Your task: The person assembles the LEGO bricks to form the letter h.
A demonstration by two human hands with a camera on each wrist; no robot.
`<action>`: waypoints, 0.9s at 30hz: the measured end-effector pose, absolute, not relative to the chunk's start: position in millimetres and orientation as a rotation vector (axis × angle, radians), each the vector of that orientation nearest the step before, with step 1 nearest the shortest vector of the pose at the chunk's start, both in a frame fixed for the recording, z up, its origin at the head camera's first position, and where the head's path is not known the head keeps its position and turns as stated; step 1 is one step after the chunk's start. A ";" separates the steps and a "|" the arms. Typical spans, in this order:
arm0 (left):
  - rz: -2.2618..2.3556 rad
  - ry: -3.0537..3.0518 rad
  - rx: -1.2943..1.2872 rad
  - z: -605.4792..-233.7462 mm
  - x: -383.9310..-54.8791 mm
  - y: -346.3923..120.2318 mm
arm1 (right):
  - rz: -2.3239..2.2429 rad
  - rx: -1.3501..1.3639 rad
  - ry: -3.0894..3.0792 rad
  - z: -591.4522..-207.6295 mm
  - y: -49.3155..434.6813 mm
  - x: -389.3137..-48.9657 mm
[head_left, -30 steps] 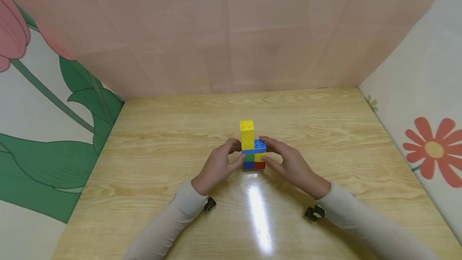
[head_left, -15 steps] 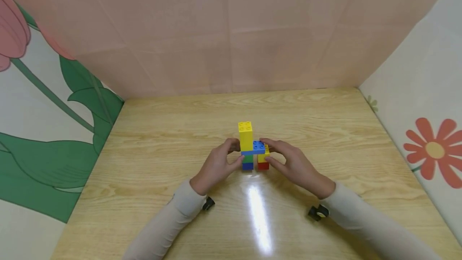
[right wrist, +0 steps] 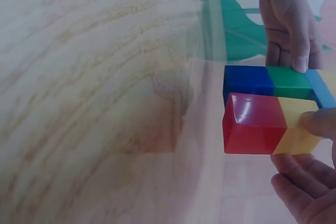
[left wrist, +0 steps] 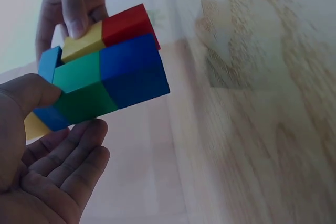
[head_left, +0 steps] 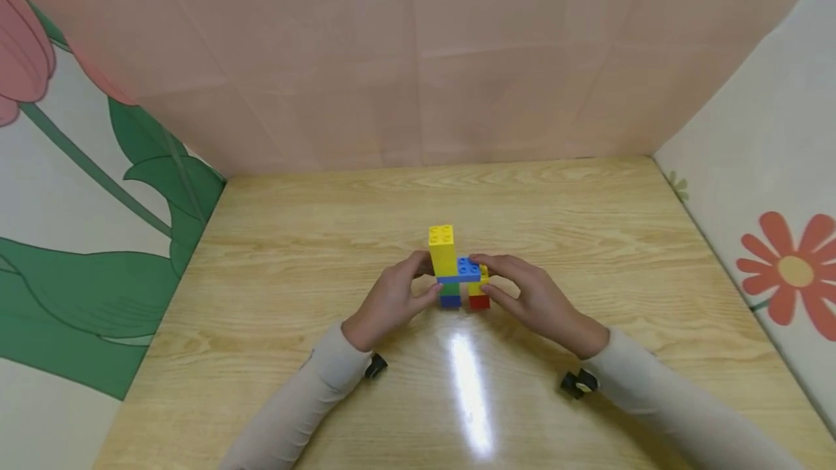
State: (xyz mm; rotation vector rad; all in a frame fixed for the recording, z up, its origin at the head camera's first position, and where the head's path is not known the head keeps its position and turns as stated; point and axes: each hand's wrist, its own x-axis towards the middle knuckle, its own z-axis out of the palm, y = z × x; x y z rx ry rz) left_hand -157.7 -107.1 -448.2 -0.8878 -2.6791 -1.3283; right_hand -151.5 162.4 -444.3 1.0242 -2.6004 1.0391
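Observation:
In the head view, a toy brick build stands between both hands. A tall yellow block (head_left: 443,260) and a flat light blue brick (head_left: 469,268) top it. The left column has a green brick (left wrist: 81,87) over a dark blue brick (left wrist: 134,69); the right has a yellow brick (right wrist: 296,137) over a red brick (right wrist: 257,124). A narrow gap parts the columns. My left hand (head_left: 392,303) holds the left column, thumb at the green brick, fingers behind. My right hand (head_left: 537,304) pinches the right column's yellow brick, whose studs show past the light blue brick's right end.
The build is over a wood-grain table (head_left: 294,267). A pink cloth backdrop (head_left: 418,93) rises behind, with flower-printed panels on the left and right. A small black device (head_left: 578,384) sits at the right wrist, another (head_left: 376,366) at the left.
The right hand has moved the yellow-and-red column rightward, opening a gap beside the green-and-blue column and baring yellow studs. The tall yellow block leans slightly more left. Both hands keep their hold.

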 end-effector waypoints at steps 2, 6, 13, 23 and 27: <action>-1.338 -2.681 -0.876 -447.6 -157.7 -107.0 | 1.052 1.036 -2.592 -444.3 162.6 -152.1; -1.326 -2.691 -0.855 -447.5 -157.8 -106.5 | 1.052 1.033 -2.608 -444.1 163.1 -152.9; -1.264 -2.685 -0.860 -447.6 -158.4 -106.0 | 1.047 1.014 -2.639 -444.4 163.0 -152.5; -1.255 -2.742 -0.862 -451.2 -158.9 -108.0 | 1.128 1.000 -2.646 -449.7 161.2 -152.8; -1.253 -2.776 -0.853 -453.0 -158.6 -108.5 | 1.166 0.985 -2.666 -451.3 160.1 -151.6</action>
